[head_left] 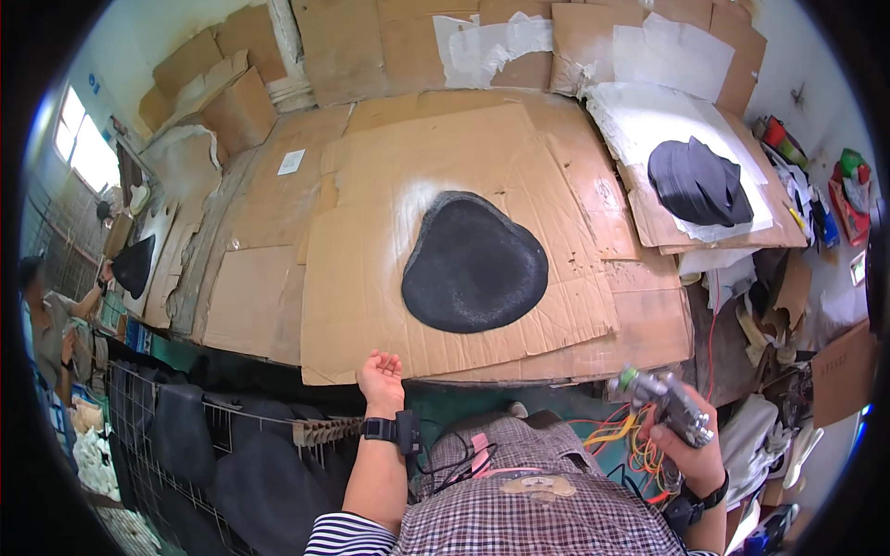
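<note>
On the cardboard-covered table before me lies a black, rounded triangular pad (476, 262); a pale dusting shows along its edges. My right hand (684, 443) is closed round a silver spray gun (669, 404), held off the table's front right, with its nozzle end toward the left. Just at the front edge of the large cardboard sheet (362, 278), my left hand (381, 378) is palm up, fingers loosely bent and apart, with nothing in it. Farther right, a stack of black sheets (700, 183) rests on white paper over cardboard.
Cardboard panels (389, 46) wall the table's back. Below left stands a wire rack (222, 435) with black pads. Orange and yellow hoses (616, 431) hang near my right side. At far left another person (56, 315) handles a black pad (134, 266). Bags and clutter line the right wall.
</note>
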Tool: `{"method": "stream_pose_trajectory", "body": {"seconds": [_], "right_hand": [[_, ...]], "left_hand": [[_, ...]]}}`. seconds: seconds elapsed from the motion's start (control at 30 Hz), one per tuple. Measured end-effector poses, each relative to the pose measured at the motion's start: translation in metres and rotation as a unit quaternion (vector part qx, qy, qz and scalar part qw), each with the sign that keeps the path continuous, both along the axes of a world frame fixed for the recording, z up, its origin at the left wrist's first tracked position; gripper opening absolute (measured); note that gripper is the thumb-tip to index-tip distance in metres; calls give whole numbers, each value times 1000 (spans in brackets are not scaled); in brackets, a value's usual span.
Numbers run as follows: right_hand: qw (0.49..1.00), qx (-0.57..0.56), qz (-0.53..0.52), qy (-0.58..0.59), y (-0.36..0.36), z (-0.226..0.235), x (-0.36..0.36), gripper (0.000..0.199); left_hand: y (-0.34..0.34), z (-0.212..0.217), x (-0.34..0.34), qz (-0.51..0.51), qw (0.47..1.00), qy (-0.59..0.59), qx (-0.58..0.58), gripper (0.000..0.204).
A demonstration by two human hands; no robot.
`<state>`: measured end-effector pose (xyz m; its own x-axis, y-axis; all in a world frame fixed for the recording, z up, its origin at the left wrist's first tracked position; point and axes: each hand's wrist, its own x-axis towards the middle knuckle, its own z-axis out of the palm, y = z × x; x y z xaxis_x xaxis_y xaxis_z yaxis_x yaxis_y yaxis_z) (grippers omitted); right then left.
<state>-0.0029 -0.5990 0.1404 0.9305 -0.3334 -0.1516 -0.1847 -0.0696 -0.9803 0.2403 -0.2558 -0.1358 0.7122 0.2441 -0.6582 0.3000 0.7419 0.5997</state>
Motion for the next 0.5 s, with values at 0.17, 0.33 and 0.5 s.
{"method": "stream_pose_trajectory", "body": {"seconds": [0.17, 0.33, 0.5], "right_hand": [[998, -49, -25, -17, -12, -3, 5, 46], [987, -118, 79, 69, -30, -4, -14, 43], [998, -62, -12, -5, -24, -3, 15, 48]], "left_hand": [[-4, -9, -5, -7, 1000, 23, 4, 25], [2, -22, -4, -17, 999, 37, 27, 27], [-2, -43, 9, -55, 996, 37, 64, 24]]}}
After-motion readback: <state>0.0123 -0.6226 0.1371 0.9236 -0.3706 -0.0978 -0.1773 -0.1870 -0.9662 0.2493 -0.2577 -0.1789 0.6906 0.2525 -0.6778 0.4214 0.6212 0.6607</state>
